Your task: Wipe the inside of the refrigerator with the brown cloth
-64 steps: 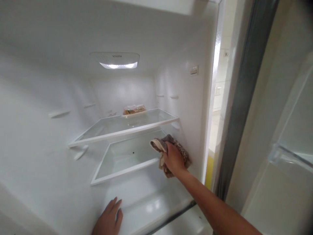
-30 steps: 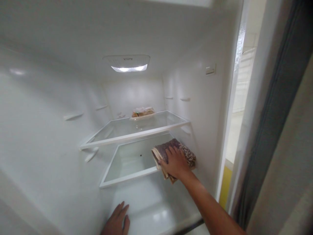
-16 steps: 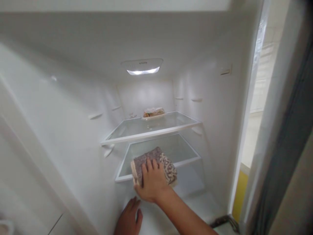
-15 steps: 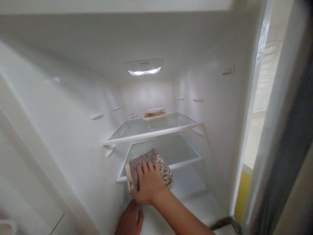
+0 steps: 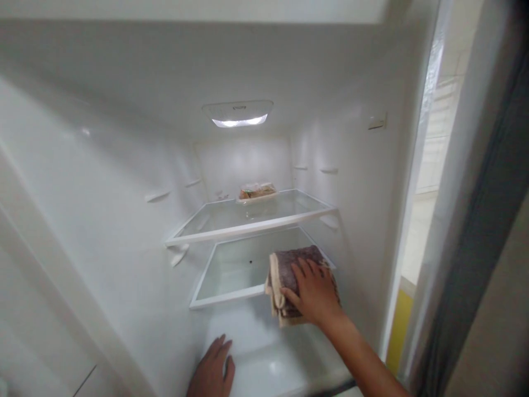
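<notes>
I look into an open white fridge. My right hand (image 5: 314, 292) presses a folded brown patterned cloth (image 5: 289, 263) flat against the front right corner of the lower glass shelf (image 5: 231, 275), fingers stretched out over it. My left hand (image 5: 212, 372) lies flat and open on the white floor of the compartment (image 5: 285, 369) below, at the bottom of the view. The upper glass shelf (image 5: 248, 220) sits just above the lower one.
A wrapped food tray (image 5: 256, 192) stands at the back of the upper shelf. The fridge lamp (image 5: 238, 118) glows on the back ceiling. The right wall (image 5: 355, 182) is close beside the cloth. The door's grey seal (image 5: 475, 220) runs down the right.
My right hand has slid the cloth along the lower shelf's front edge, from right to left and back to the right corner. My left hand stayed on the floor.
</notes>
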`<move>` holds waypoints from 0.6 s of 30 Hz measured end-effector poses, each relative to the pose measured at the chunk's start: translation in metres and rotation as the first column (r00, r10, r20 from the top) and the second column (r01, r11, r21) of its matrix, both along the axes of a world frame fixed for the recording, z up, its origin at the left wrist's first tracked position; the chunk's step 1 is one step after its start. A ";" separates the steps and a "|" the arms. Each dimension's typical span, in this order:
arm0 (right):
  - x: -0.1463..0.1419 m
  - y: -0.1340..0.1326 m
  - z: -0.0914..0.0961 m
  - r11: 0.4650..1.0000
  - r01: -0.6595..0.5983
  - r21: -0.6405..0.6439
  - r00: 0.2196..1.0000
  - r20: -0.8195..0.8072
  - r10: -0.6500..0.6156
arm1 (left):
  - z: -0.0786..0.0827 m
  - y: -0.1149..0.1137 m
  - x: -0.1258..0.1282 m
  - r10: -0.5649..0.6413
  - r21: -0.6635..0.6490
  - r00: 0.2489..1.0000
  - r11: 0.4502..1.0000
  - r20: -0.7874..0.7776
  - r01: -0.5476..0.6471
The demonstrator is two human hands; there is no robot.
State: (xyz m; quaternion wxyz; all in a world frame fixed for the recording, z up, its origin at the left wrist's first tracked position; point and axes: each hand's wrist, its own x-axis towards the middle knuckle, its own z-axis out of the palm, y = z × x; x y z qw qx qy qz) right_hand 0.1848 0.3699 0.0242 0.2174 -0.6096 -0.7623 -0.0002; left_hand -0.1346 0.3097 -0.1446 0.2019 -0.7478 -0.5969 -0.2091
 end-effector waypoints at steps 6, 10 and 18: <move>0.024 -0.006 -0.005 0.984 0.176 -0.030 0.984 0.030 -0.175 | 0.006 0.001 0.003 0.011 -0.022 1.000 1.000 -0.006 -0.011; 0.008 -0.001 -0.002 0.983 0.182 -0.010 0.983 0.018 -0.182 | 0.008 -0.001 0.003 0.002 0.051 0.999 0.999 -0.043 0.000; -0.004 0.048 0.023 0.991 0.054 -0.126 0.999 -0.001 -0.054 | 0.071 -0.015 0.013 -0.146 0.427 0.987 0.890 -0.069 0.162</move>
